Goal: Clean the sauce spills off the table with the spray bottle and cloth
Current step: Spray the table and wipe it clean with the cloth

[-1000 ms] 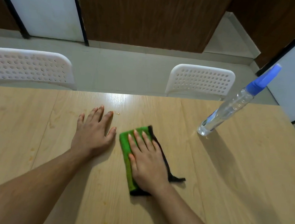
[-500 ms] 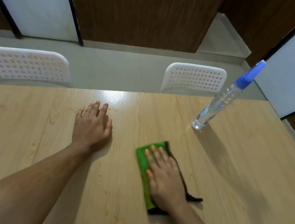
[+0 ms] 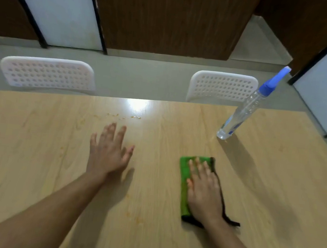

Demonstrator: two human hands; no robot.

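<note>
I am pressing my right hand (image 3: 203, 191) flat on the folded green cloth with a dark edge (image 3: 184, 179), my fingers (image 3: 198, 166) lying straight and close together over its far half, the cloth lying between my palm and the light wooden table (image 3: 272, 197). A dark corner of the cloth is sticking out past my wrist on the outer side. My left hand (image 3: 108, 154) is resting palm down on the bare wood well apart from the cloth, its fingers straight and spread wide, holding nothing. Just beyond my left fingertips a scatter of small orange sauce spots (image 3: 122, 116) is sitting on the table, beside a bright glare of light, and fainter orange specks (image 3: 133, 216) are lying on the wood between my two forearms. Beyond my right fingertips and off to the outer side, the clear plastic spray bottle with a blue nozzle (image 3: 241, 114) is standing on the table, apart from both hands. Past the far table edge two white perforated plastic chair backs (image 3: 48, 74) are showing.
</note>
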